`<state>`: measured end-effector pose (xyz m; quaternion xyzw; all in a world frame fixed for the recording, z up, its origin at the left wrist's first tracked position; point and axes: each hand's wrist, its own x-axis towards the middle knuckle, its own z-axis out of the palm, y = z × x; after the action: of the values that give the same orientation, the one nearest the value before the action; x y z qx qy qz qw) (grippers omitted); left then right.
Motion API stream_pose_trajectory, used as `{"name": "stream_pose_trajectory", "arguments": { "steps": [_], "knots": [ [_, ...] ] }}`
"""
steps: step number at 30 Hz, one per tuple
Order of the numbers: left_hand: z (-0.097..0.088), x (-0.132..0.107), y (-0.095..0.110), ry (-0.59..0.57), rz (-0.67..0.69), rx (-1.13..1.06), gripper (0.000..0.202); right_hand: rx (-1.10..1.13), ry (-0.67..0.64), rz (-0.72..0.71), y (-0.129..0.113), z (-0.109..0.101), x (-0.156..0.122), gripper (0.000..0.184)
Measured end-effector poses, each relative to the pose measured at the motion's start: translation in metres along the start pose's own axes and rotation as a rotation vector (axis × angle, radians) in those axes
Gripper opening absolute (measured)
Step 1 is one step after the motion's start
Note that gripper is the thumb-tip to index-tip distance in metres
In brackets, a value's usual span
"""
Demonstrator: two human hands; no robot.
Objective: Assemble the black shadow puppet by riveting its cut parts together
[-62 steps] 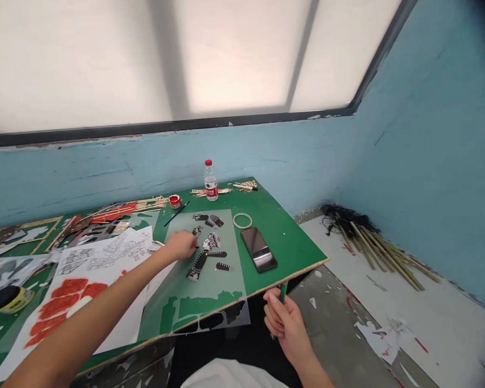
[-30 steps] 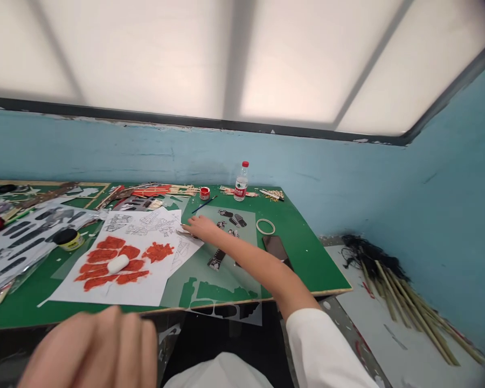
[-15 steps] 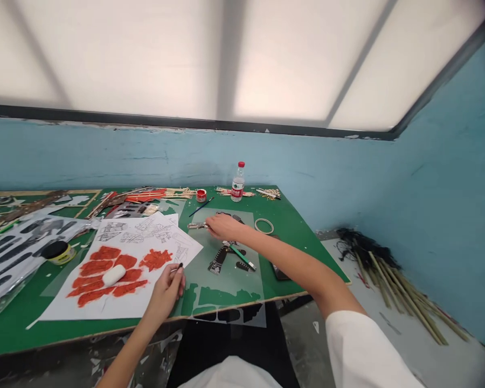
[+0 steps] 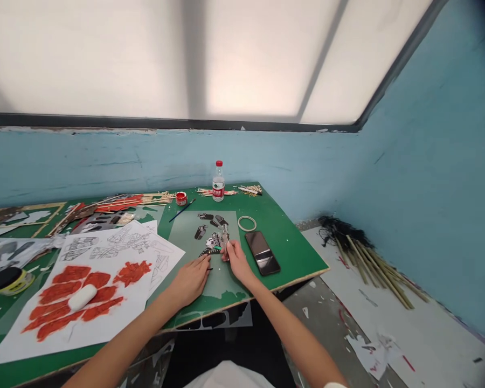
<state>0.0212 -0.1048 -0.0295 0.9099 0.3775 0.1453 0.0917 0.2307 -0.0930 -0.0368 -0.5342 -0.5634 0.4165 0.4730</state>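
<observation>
My right hand [image 4: 237, 260] grips a small silver metal tool [image 4: 225, 235] that looks like pliers, pointing away from me above the black-and-white cut-out pieces [image 4: 215, 241]. My left hand [image 4: 192, 280] is low over the table beside them, fingertips at the near black strip [image 4: 208, 251]. A small black piece [image 4: 210, 269] sticks out from under its fingers, held there. Part of a green tool [image 4: 217, 248] shows next to my right fingers. Several more black cut-outs [image 4: 200, 232] lie on the translucent sheet [image 4: 186, 221].
A phone [image 4: 262, 252] and a tape ring [image 4: 247, 223] lie to the right. Behind are a water bottle [image 4: 219, 183], a red paint jar [image 4: 181, 199] and a brush [image 4: 181, 210]. Red-painted paper [image 4: 117, 318] with a white eraser-like block [image 4: 82, 297] covers the left; sticks [image 4: 375, 264] lie on the floor.
My right hand has picked up the silver tool from the sheet's far left and drawn it back toward me. My left hand has moved in to the cut-outs. The view has turned right.
</observation>
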Motion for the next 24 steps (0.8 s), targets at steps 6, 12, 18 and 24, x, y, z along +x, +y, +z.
{"name": "stream_pose_trajectory", "arguments": {
  "steps": [6, 12, 18, 24],
  "knots": [
    [-0.027, -0.003, -0.014, 0.140, -0.154, -0.352, 0.028, 0.046, 0.002, -0.109, -0.023, -0.030, 0.033, 0.041],
    [-0.043, 0.033, -0.046, 0.423, -0.512, -1.105, 0.049, 0.359, -0.004, -0.041, -0.052, 0.017, 0.078, 0.061],
    [-0.030, 0.046, -0.055, 0.374, -0.606, -1.300, 0.052, 0.194, -0.037, 0.081, -0.038, 0.035, 0.090, 0.069],
    [-0.025, 0.041, -0.054, 0.356, -0.610, -1.558, 0.035, -0.104, -0.117, -0.030, -0.035, 0.038, 0.073, 0.047]
  ]
}}
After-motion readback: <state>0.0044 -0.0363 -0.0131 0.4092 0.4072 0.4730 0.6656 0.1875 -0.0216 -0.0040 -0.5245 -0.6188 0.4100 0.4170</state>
